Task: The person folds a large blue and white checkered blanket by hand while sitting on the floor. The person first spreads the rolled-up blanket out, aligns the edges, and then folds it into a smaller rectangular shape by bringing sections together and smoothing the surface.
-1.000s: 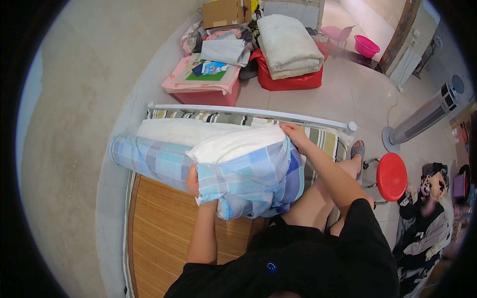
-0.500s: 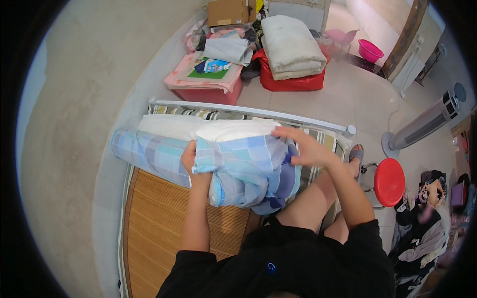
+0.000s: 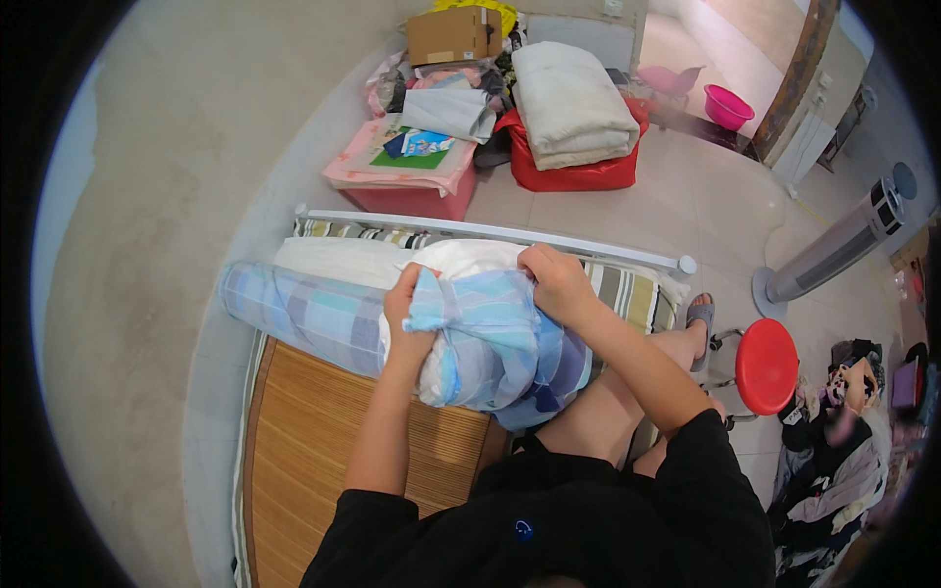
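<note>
A light blue plaid duvet cover [image 3: 485,343] lies bunched in front of me, its near part gathered between my hands. My left hand [image 3: 404,302] is closed on the cover's left edge. The fingers of my right hand [image 3: 557,281] pinch the cloth's far right edge. A white quilt [image 3: 461,257] shows behind and partly under the raised cloth. To the left, a smooth length of the same plaid fabric [image 3: 304,309] stretches toward the wall. The fingertips of both hands are partly hidden by cloth.
The bedding rests on a bed with a bamboo mat [image 3: 333,431] and a pale end rail [image 3: 490,233]. Beyond stand a pink box [image 3: 412,203], a red bag [image 3: 578,176] and a folded white quilt [image 3: 573,103]. A red stool [image 3: 767,366] and tower fan [image 3: 833,245] are at right.
My right hand, open with fingers apart before, has moved left and closed on the cloth's edge. My left hand has shifted slightly right and up with the cover.
</note>
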Demonstrator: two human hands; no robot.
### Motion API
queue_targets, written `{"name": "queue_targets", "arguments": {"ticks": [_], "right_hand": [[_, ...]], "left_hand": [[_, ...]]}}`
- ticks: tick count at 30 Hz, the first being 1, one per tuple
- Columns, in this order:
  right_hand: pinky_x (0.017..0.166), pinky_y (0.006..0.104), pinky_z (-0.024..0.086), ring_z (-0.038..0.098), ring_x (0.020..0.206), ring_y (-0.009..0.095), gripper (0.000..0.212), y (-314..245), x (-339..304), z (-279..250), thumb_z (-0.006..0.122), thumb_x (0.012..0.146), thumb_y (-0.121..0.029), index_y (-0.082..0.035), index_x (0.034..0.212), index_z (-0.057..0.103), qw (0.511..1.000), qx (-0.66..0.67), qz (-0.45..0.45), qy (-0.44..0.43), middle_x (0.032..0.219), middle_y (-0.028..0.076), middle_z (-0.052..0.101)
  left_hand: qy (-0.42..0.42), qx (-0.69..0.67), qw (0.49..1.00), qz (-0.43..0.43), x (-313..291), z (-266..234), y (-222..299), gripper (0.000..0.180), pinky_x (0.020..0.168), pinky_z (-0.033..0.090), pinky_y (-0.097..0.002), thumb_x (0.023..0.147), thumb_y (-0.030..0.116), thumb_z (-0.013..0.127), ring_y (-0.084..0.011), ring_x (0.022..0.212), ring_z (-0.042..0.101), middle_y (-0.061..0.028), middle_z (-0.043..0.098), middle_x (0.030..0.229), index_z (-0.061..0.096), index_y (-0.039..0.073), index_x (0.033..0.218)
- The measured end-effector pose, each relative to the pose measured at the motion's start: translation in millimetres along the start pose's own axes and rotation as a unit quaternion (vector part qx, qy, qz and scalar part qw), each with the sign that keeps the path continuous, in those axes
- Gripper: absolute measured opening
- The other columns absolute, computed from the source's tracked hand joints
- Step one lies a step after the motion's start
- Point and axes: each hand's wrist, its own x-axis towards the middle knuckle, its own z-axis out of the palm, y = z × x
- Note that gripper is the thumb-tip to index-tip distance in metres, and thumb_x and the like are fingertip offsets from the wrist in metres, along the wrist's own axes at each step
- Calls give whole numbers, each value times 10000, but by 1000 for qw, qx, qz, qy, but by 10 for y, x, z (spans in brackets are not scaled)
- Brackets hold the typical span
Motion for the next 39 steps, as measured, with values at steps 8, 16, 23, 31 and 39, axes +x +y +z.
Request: {"name": "queue_targets", "arguments": {"ticks": [8, 16, 23, 31, 39], "right_hand": [[595, 365, 475, 578, 701, 310, 187, -221, -356, -291, 564, 684, 26, -57, 851, 563, 997, -17, 63, 44, 763, 111, 557], [749, 356, 510, 597, 907, 284, 418, -337, -382, -931, 583, 734, -32, -68, 1150, 570, 974, -81, -149, -150, 1087, 138, 572], [933, 432, 467, 486, 1157, 416, 568, -357, -816, -906, 675, 670, -57, -215, 1210, 596, 981, -105, -110, -123, 1320, 213, 451], [1033, 615, 286, 364, 1280, 463, 693, -180, -806, -937, 792, 590, -238, -202, 1246, 572, 972, -187, -118, -82, 1383, 249, 388], [1004, 607, 305, 409, 1269, 374, 964, -192, -368, -961, 829, 425, -294, -106, 1298, 465, 959, -206, -54, -189, 1311, 197, 465]], "left_hand": [[14, 108, 993, 54, -95, 333, 212, 99, 512, 431, -333, 763, 182, 633, -287, 576, 617, -107, 586, 615, 607, 131, 844], [-68, 88, 993, 48, 235, 651, 314, 110, 593, 450, -308, 760, 142, 642, -212, 637, 616, -100, 613, 684, 588, 68, 820], [-123, 91, 986, 71, 613, 1095, 287, 133, 633, 453, -417, 724, 223, 637, -328, 776, 631, -113, 655, 759, 606, 122, 805], [-229, 167, 958, 47, 855, 1822, 576, 183, 722, 477, -407, 745, 247, 651, -319, 863, 632, -127, 666, 862, 648, 114, 871], [-275, 190, 942, 32, 982, 1975, 565, 289, 723, 485, -394, 757, 307, 670, -283, 837, 647, -97, 672, 862, 645, 130, 984]]}}
